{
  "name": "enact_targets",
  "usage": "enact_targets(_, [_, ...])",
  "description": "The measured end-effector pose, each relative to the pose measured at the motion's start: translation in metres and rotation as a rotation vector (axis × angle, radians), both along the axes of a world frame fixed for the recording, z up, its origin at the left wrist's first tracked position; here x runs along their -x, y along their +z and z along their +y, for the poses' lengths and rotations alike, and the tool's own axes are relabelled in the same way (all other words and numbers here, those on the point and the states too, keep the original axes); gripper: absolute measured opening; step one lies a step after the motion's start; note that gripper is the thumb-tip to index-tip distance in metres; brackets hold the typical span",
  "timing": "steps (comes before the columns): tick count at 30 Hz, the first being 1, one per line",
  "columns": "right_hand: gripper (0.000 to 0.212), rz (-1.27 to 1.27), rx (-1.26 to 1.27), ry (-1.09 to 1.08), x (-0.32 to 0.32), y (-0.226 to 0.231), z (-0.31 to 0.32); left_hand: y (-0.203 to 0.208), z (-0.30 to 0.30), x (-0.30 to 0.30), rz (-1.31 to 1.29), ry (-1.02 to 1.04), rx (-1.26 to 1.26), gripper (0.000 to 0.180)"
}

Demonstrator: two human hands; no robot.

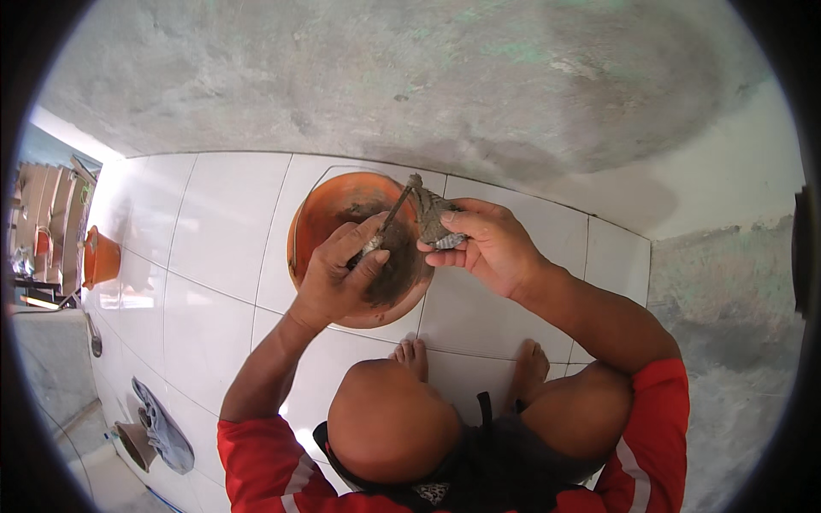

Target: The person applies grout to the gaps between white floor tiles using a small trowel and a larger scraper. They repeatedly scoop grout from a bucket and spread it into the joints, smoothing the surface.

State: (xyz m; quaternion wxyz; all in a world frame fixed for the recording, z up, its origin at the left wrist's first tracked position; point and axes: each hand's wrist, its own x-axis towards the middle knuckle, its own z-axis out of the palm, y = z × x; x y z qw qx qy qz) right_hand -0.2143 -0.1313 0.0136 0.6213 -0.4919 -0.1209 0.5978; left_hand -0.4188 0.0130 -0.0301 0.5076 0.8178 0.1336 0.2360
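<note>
Over the orange bucket (299,224), both my hands hold a trowel (425,209) caked in grey mortar. My left hand (335,272) is closed around its handle end, and a thin shank slants up and away from that grip. On the right, my right hand (489,244) pinches the wider, mortar-coated blade between thumb and fingers. A pale, wrinkled bit shows under those fingers; I cannot tell what it is. Wet grey mortar coats part of the bucket's inside, and its wire handle rests toward the far rim.
A grey plastered wall (385,85) with damp patches rises just beyond the white tiled floor (214,218). At the left stand a smaller orange bucket (102,257), a grey shoe or sandal (165,432) and a brownish pot (134,445). My bare feet are close to the bucket's near side.
</note>
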Motion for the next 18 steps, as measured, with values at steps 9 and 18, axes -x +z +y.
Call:
enact_targets(9, [0.031, 0.076, -0.196, -0.015, -0.032, 0.048, -0.044, 0.025, -0.027, -0.040, -0.062, 0.029, -0.425, 0.050])
enact_targets(18, [0.035, 0.036, -0.080, -0.140, -0.096, -0.020, -0.169, 0.046, -0.054, -0.082, 0.167, -0.022, -0.420, 0.039])
